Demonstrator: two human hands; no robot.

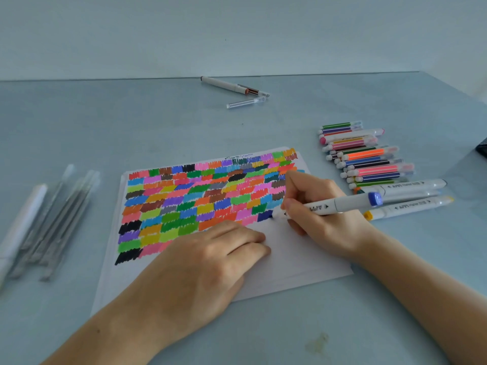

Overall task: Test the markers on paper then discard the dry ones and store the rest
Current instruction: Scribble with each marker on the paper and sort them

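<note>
Head view: my right hand [320, 206] pinches the blue-capped marker [340, 204], long axis running lower left to upper right, tip on the paper [303, 254] at frame centre beside a fresh dark blue patch [264, 215], so it writes. My left hand [210, 262] lies flat, fingers straight, pinning the sheet just left of the tip. Row of sorted markers [369, 159] sits right of my right hand on the counter [263, 338], nearer that hand.

Head-worn camera, looking forward and down, close over table [79, 127]
</note>
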